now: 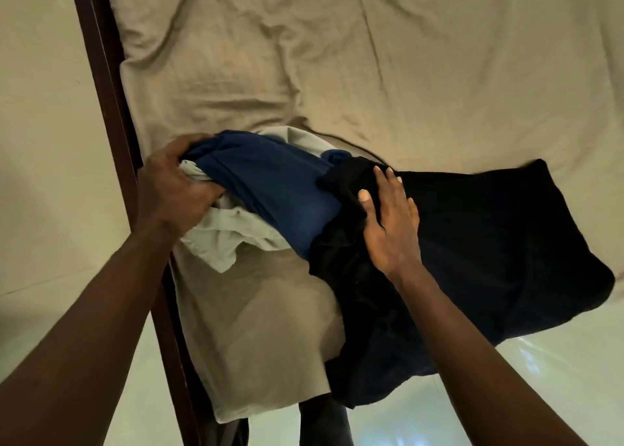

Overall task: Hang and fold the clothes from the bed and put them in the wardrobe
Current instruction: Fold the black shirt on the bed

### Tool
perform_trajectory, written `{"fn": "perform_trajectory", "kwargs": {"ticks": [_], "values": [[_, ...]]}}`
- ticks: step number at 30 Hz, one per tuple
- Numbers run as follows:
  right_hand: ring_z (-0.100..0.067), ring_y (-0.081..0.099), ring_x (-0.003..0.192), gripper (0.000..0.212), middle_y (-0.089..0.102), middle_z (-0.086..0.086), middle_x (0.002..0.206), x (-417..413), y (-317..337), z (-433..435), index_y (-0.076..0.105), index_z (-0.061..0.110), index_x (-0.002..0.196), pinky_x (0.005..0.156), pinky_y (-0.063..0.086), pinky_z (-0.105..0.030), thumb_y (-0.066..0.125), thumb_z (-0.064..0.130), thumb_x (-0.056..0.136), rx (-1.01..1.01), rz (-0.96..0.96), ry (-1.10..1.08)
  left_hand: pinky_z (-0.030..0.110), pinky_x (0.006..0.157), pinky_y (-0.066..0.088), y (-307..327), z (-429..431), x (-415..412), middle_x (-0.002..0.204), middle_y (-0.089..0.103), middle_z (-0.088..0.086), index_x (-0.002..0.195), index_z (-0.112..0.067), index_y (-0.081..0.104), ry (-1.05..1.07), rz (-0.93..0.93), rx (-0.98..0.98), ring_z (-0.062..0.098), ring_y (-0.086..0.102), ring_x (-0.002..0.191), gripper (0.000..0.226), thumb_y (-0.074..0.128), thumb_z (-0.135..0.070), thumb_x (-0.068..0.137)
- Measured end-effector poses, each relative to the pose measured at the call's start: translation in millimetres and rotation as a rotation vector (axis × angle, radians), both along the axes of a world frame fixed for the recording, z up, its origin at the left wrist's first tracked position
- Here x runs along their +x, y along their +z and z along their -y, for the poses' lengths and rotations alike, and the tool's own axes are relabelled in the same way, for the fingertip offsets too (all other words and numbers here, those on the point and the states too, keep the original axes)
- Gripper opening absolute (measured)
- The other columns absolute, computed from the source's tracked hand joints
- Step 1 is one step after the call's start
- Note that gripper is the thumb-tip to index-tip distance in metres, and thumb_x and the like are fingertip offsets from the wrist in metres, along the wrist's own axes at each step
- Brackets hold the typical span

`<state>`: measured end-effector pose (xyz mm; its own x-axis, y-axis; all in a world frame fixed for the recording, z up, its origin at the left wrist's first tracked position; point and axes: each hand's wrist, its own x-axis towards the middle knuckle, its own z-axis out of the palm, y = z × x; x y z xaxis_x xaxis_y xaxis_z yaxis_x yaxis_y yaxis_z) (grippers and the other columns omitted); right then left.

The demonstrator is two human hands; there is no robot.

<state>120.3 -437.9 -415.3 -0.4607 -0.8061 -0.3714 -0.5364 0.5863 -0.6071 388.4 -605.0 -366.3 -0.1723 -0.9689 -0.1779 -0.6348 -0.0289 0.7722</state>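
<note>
A heap of clothes lies at the near corner of the bed (pixel 337 57), which is covered by a wrinkled beige sheet. A blue garment (pixel 270 189) lies across a pale grey-white garment (pixel 229 232). To the right spreads a large black garment (pixel 489 236), hanging over the bed's edge. My left hand (pixel 172 189) grips the left end of the blue and pale garments, fingers curled round the bunched cloth. My right hand (pixel 388 222) rests flat on the black garment, fingers straight.
A dark wooden bed frame (pixel 108 91) runs along the bed's left side, with a cream wall (pixel 40 141) beyond it. A pale glossy floor (pixel 506 395) shows below the bed's near edge. The wardrobe is not in view.
</note>
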Motion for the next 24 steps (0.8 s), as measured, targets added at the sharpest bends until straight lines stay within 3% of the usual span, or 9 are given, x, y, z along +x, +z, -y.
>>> {"fn": "perform_trajectory", "kwargs": {"ticks": [2, 10, 16, 18, 22, 24], "values": [[-0.008, 0.000, 0.159, 0.081, 0.010, 0.008, 0.173, 3.5, -3.3, -1.2, 0.018, 0.035, 0.164, 0.129, -0.002, -0.042, 0.012, 0.075, 0.094, 0.013, -0.018, -0.016, 0.022, 0.087, 0.058, -1.6, 4.4, 7.6, 0.109, 0.074, -0.011, 0.125, -0.026, 0.072, 0.119, -0.008, -0.047, 0.005, 0.071, 0.098, 0.058, 0.083, -0.011, 0.070], [-0.013, -0.008, 0.160, 0.084, 0.001, 0.004, 0.174, 19.4, -21.5, 4.6, 0.009, 0.029, 0.166, 0.129, -0.003, -0.047, 0.011, 0.074, 0.095, 0.095, -0.165, 0.019, 0.026, 0.093, 0.058, -6.6, 27.6, 28.7, 0.114, 0.073, -0.011, 0.121, -0.022, 0.072, 0.631, -0.184, -0.185, 0.004, 0.070, 0.103, 0.058, 0.072, -0.020, 0.064], [-0.008, -0.008, 0.159, 0.089, 0.003, 0.007, 0.174, 28.2, -19.8, 14.0, 0.010, 0.028, 0.165, 0.128, -0.007, -0.043, 0.012, 0.077, 0.091, 0.040, -0.035, -0.137, 0.027, 0.091, 0.059, -12.4, 37.0, 9.1, 0.112, 0.075, -0.002, 0.118, -0.012, 0.072, 1.010, -0.473, -0.326, 0.008, 0.072, 0.101, 0.055, 0.063, -0.009, 0.064], [-0.007, -0.008, 0.159, 0.091, 0.003, 0.007, 0.174, 27.5, -17.9, 12.6, 0.010, 0.025, 0.166, 0.129, -0.006, -0.042, 0.013, 0.077, 0.091, 0.043, -0.035, -0.120, 0.029, 0.097, 0.057, -18.7, 40.4, 8.2, 0.119, 0.072, -0.002, 0.125, -0.015, 0.068, 0.953, -0.407, -0.265, 0.010, 0.070, 0.107, 0.060, 0.066, -0.012, 0.065], [-0.008, -0.013, 0.158, 0.097, -0.003, 0.006, 0.174, 22.5, -16.1, 6.9, 0.010, 0.018, 0.166, 0.128, -0.008, -0.040, 0.016, 0.078, 0.089, 0.121, -0.073, -0.019, 0.039, 0.111, 0.048, -41.8, 24.1, 1.5, 0.148, 0.051, 0.007, 0.150, -0.029, 0.044, 0.379, 0.033, 0.225, 0.025, 0.055, 0.131, 0.095, 0.084, -0.053, 0.068], [-0.009, -0.015, 0.158, 0.090, -0.003, 0.003, 0.174, 16.8, -15.1, 7.2, 0.009, 0.018, 0.165, 0.128, -0.009, -0.039, 0.025, 0.073, 0.096, 0.165, -0.066, 0.012, 0.051, 0.117, 0.039, -31.8, 4.9, -11.8, 0.162, 0.031, 0.013, 0.158, -0.029, 0.029, 0.327, 0.203, 0.227, 0.035, 0.039, 0.144, 0.098, 0.079, -0.052, 0.077]]}}
